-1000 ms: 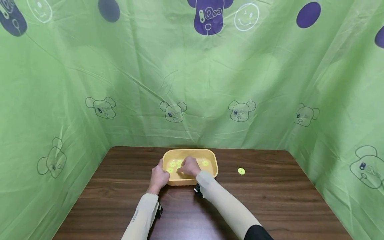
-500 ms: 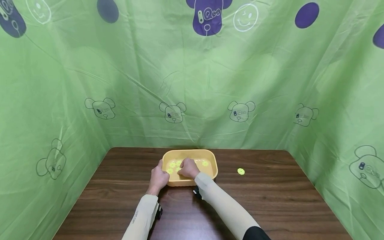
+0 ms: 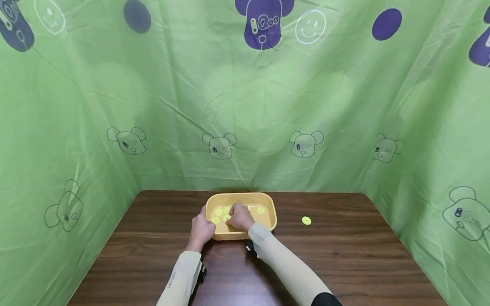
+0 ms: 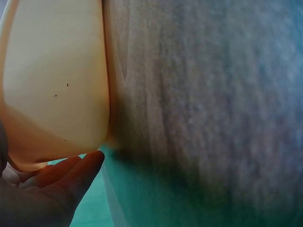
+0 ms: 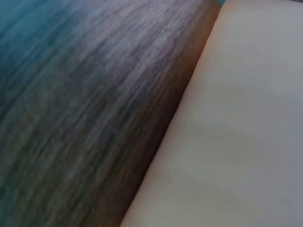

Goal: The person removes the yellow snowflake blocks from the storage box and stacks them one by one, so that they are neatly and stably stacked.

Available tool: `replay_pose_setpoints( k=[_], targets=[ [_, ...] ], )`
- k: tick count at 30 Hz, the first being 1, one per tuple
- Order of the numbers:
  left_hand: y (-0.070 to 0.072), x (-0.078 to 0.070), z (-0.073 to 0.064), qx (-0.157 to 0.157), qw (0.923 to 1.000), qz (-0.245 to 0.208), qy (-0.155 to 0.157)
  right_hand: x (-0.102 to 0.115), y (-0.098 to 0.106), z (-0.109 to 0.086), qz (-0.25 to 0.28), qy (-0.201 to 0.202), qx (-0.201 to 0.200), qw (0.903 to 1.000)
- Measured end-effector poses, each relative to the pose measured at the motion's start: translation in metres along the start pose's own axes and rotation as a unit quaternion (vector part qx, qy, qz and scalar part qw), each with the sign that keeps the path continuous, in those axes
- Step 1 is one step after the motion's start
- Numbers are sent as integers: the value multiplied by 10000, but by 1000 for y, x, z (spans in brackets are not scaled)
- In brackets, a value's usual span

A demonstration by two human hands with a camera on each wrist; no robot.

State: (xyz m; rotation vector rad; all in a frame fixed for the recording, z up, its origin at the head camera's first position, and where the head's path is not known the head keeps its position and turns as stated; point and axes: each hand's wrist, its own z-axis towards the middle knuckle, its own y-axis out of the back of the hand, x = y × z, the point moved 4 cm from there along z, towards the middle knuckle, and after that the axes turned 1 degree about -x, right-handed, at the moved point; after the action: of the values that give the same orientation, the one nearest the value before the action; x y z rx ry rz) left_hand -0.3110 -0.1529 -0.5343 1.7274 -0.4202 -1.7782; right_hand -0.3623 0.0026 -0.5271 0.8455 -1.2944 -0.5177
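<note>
A shallow yellow plastic basin (image 3: 245, 237) stands on the table. My left hand (image 3: 201, 231) grips its left end; in the left wrist view, my fingers (image 4: 80, 177) lie against the end of the basin wall (image 4: 54, 71). Inside the basin, my right hand (image 3: 242, 216) reaches down with bent fingers among several small yellow flower-shaped pieces (image 3: 219, 212). Thumb and forefinger stand beside one of them, but whether they pinch it is too small to tell. The right wrist view shows only the basin's outer wall (image 5: 236, 118) and the wood, not the hand.
One yellow flower-shaped disc (image 3: 306, 220) lies on the brown wooden table (image 3: 344, 255), right of the basin. Another piece (image 3: 260, 210) lies apart inside the basin's right half. A green printed curtain (image 3: 260, 102) closes off the back and both sides.
The head view has tilted up slightly. My left hand keeps its grip on the basin. The right thumb and forefinger have spread a little beside the pieces; the basin has stayed in place.
</note>
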Motion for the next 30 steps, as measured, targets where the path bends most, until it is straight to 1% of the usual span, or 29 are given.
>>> replay_pose_setpoints(
  k=[3, 6, 11, 15, 18, 20, 22, 26, 28, 30],
  targets=[
    [-1, 0, 0, 7, 10000, 11, 3, -1, 1, -1, 49, 86, -74, 9999],
    [-1, 1, 0, 39, 10000, 40, 21, -1, 1, -2, 110, 106, -56, 9999],
    [0, 0, 1, 12, 9999, 78, -63, -2, 2, 0, 275, 273, -136, 9992],
    [1, -1, 1, -62, 9998, 75, -173, -2, 5, 0, 888, 371, -81, 9953],
    [-1, 0, 1, -26, 9998, 84, -172, -4, 9, -1, 1322, 307, 6, 9907],
    [-1, -1, 1, -34, 9998, 97, -179, -6, 15, -1, 1377, 328, 9, 9899],
    [-1, -1, 1, -61, 9998, 93, -159, -7, 23, 0, 1305, 396, -4, 9907],
    [0, -2, 0, -101, 9999, 79, -83, -9, 45, -2, 1187, 567, -152, 9912],
    [1, -1, 0, -93, 9999, 63, -74, -12, 59, -4, 1365, 598, -177, 9887],
    [2, -1, -1, -78, 9999, 72, -95, -15, 74, -7, 1685, 557, -117, 9841]
  ],
)
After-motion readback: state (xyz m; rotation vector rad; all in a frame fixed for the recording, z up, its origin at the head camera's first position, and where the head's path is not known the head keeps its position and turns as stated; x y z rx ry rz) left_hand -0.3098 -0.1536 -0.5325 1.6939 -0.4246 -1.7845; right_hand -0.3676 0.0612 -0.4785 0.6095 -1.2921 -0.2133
